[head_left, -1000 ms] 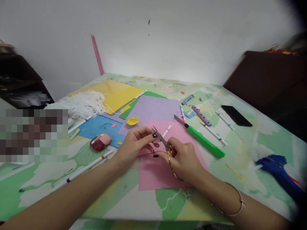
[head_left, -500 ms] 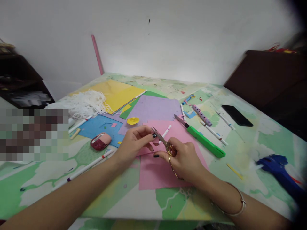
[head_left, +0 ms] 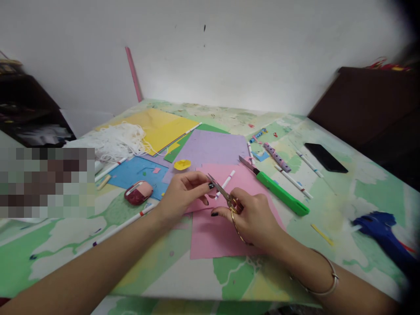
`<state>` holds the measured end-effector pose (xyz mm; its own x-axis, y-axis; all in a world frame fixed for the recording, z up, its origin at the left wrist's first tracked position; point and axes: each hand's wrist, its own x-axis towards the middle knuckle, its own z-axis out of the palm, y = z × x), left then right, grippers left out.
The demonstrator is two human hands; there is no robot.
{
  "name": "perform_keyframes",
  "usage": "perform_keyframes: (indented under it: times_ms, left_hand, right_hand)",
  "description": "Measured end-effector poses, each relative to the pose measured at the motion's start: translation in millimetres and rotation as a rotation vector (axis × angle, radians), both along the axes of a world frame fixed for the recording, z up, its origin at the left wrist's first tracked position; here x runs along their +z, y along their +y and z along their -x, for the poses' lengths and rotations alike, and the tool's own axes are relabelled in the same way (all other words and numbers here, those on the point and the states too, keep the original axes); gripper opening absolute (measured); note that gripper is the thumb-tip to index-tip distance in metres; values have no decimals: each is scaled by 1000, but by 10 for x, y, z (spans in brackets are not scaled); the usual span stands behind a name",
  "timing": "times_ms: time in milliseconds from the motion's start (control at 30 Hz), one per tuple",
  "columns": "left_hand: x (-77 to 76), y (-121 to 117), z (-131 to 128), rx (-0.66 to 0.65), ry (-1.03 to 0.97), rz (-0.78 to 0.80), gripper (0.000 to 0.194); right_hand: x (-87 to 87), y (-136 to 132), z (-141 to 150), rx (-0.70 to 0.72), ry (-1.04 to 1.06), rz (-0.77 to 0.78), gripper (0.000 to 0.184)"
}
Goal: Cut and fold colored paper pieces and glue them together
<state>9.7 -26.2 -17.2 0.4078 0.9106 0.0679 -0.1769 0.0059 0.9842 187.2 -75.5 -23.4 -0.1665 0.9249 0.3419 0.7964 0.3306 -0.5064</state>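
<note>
Gold-handled scissors [head_left: 223,192] are in my right hand [head_left: 251,214], with fingers in the loops and blades pointing up and left. My left hand [head_left: 187,190] is closed in a pinch at the blade tips; whatever lies between its thumb and finger is too small or hidden to make out. Beneath both hands lie pink sheets [head_left: 210,240]. A white stick with coloured bands [head_left: 226,183] rests on the pink just behind the blades. A yellow paper flower-like disc [head_left: 182,165] sits beyond my left hand, on the edge of a lilac sheet [head_left: 213,146].
To the right are a green utility knife [head_left: 282,192] with its blade out, a black phone [head_left: 324,157] and a blue glue gun [head_left: 380,232]. On the left lie a maroon and pink case [head_left: 138,192], white yarn [head_left: 118,142], a blue sheet [head_left: 138,177] and a yellow sheet [head_left: 164,127].
Both hands stay almost where they were, with the scissors still at the left fingertips. The whole view has shifted very slightly.
</note>
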Motion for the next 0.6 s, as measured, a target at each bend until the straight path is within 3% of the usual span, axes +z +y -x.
perform_keyframes:
  times_ms: [600]
  left_hand:
    - [-6,30,30,40,95,-35,4]
  right_hand:
    - [16,7,-36,12,-57,-48,54]
